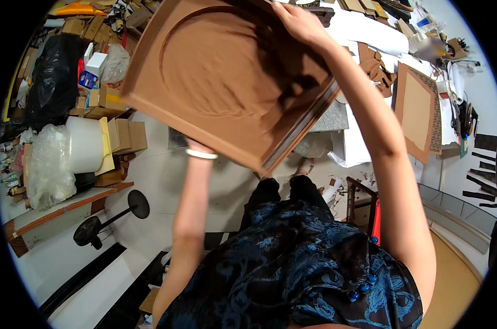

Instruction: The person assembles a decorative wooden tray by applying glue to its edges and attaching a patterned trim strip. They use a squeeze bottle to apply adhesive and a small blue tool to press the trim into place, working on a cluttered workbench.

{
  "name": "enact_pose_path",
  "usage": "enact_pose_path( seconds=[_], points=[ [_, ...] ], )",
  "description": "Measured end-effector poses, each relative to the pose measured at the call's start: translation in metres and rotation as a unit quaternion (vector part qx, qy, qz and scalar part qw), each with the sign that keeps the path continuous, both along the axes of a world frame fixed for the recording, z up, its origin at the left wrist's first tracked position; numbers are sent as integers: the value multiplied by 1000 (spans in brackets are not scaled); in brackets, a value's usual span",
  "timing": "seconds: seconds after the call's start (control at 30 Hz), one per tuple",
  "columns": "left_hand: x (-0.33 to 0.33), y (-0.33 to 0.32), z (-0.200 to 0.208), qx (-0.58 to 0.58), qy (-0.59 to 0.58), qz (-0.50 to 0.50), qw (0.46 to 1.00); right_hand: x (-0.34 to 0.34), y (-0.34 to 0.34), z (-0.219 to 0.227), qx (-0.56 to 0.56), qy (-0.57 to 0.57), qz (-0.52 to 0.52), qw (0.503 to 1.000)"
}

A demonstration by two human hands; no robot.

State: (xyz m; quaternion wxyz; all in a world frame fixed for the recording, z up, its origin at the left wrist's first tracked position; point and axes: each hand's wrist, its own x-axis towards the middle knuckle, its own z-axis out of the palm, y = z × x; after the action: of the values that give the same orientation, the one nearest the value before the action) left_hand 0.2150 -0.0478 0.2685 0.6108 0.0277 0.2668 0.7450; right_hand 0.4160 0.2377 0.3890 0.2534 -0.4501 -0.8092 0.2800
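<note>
In the head view, I see the brown tray raised and tilted in front of the person, above the floor, its inside rippled beside a curved ridge. The right hand grasps its far right rim; the left hand is under the near edge, fingers hidden, so I can't tell how firmly it grips. With that slant, I'd worry about the tray twisting or slipping if the left support gives, or its right side knocking the white sheet beyond. The blue pack at left bears print too small to read.
</note>
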Motion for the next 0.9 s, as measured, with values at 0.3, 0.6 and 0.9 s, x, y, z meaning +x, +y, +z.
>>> enact_pose_path(
  seconds=[0.3,0.6,0.9],
  points=[
    [124,63,-132,79,-311,77,944,-100,-20,45,222,-139,257,930],
    [136,104,-198,158,-497,108,846,-110,-33,50,240,-34,323,915],
    [171,-22,36,-65,272,-92,956,-58,-60,18,361,94,309,875]
  ],
)
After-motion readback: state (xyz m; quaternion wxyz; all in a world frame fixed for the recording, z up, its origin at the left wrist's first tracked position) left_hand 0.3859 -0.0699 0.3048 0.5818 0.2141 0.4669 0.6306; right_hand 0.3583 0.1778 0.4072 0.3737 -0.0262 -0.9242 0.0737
